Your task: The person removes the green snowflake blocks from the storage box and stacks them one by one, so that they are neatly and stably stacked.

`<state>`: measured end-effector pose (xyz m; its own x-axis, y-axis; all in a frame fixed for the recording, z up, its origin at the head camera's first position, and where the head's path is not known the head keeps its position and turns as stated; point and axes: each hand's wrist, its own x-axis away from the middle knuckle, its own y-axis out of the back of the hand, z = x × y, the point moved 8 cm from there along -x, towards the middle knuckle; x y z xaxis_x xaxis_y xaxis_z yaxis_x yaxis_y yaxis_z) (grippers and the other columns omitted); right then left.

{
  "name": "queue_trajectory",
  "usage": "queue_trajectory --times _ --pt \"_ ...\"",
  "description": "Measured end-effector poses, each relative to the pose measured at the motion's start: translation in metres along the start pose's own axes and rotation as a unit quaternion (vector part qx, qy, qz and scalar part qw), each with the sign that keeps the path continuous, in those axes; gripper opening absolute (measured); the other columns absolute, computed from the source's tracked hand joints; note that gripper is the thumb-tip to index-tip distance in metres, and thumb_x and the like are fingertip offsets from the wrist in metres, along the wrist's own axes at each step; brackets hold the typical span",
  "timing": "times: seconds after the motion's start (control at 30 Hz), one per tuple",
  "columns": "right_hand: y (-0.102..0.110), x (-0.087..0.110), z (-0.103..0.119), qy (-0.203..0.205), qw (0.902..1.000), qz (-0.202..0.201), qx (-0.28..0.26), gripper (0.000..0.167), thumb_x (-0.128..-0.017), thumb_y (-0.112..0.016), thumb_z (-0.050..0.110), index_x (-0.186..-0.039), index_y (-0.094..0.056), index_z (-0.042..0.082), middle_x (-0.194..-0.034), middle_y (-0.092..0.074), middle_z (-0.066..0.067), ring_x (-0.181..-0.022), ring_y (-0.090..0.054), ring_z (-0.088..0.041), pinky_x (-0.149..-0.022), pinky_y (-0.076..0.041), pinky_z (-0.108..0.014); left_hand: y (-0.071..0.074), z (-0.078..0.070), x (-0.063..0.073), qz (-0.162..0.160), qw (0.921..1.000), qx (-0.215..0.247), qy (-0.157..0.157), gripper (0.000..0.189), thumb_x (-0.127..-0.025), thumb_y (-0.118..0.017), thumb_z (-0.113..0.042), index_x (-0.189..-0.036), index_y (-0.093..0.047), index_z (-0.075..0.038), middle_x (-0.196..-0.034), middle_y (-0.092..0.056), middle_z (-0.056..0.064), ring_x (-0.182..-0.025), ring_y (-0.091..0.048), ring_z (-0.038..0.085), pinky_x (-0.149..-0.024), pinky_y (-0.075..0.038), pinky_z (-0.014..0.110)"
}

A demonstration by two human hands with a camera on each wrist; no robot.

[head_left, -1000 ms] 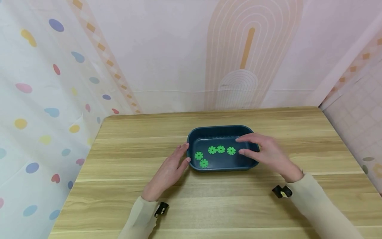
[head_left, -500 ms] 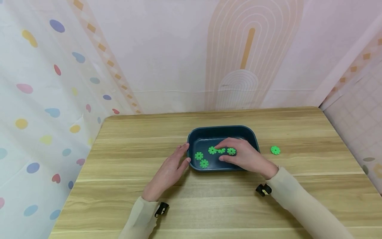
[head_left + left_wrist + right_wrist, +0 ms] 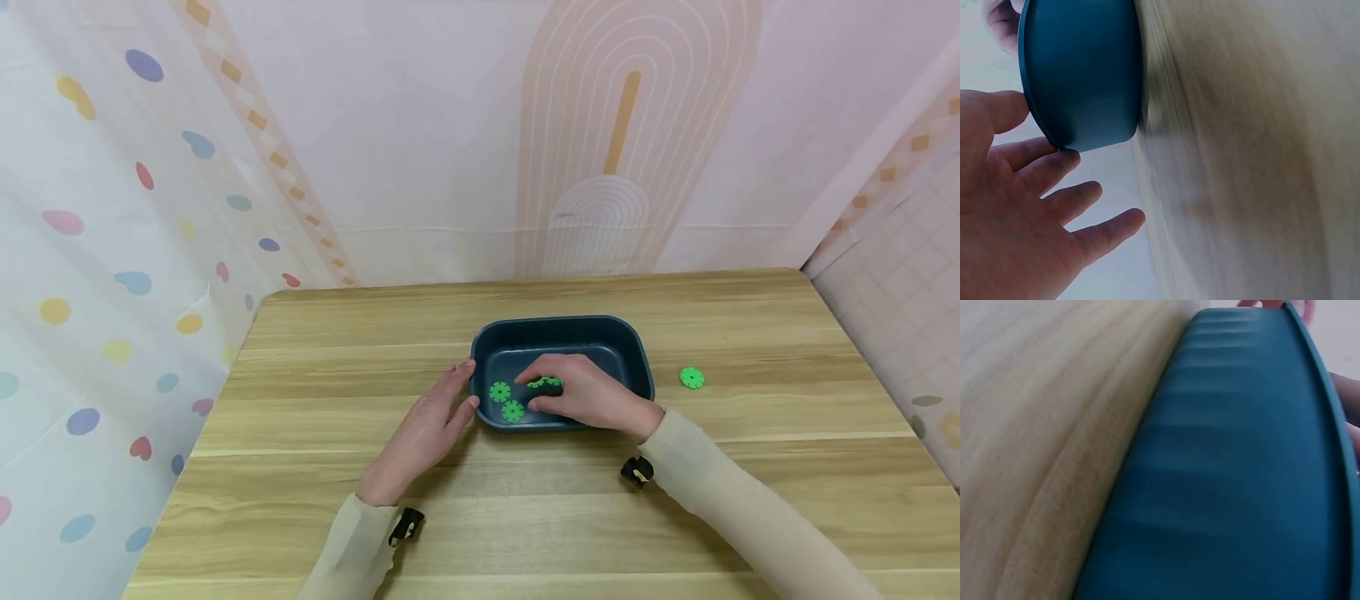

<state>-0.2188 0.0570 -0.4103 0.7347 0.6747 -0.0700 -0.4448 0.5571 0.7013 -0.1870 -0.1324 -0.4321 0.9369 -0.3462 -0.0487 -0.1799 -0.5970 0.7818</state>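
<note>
A dark blue rectangular tub (image 3: 558,327) stands on the wooden table. My left hand (image 3: 420,429) rests its thumb and fingertips on the tub's left end; in the left wrist view that hand (image 3: 1029,200) has its fingers spread at the rim. Over the tub's inside hangs my right hand (image 3: 588,392), thumb and index finger apart. Between them shows part of some green notched discs (image 3: 545,382), the rest hidden by the hand. Two more green discs (image 3: 512,411) lie at the tub's left end. The right wrist view shows mostly the tub's outer side (image 3: 1229,450).
A single green notched disc (image 3: 692,377) lies on the table (image 3: 480,517) to the right of the tub. Behind the table hangs a patterned curtain (image 3: 420,125), and a dotted one (image 3: 97,333) hangs on the left.
My right hand has moved left from the tub's right rim to above the discs, covering some of them. The disc on the table has come into view. My left hand stays put.
</note>
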Motion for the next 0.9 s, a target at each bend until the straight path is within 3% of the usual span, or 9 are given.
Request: queue_trajectory --times 0.53,0.9 --pt "-0.021 -0.023 -0.003 -0.011 0.9961 0.080 0.035 0.032 -0.094 -0.077 0.011 -0.125 -0.074 0.006 -0.126 -0.070 -0.004 -0.115 -0.064 -0.018 -0.103 -0.054 -0.040 0.000 0.000 -0.001 -0.002 1.0000 0.003 -0.008 0.056 -0.111 -0.051 -0.026 -0.160 -0.037 -0.005 -0.164 -0.037 0.012 -0.153 -0.030 0.035 -0.122 -0.030 0.053" --pt "-0.037 -0.033 -0.003 0.003 0.9907 0.116 0.071 0.031 -0.093 -0.079 0.010 -0.123 -0.075 0.006 -0.119 -0.070 -0.005 -0.107 -0.064 -0.017 -0.100 -0.054 -0.038 0.001 -0.001 -0.001 -0.005 0.9999 0.001 -0.011 0.056 -0.110 -0.052 -0.024 -0.160 -0.037 -0.005 -0.164 -0.038 0.012 -0.153 -0.031 0.035 -0.121 -0.032 0.055"
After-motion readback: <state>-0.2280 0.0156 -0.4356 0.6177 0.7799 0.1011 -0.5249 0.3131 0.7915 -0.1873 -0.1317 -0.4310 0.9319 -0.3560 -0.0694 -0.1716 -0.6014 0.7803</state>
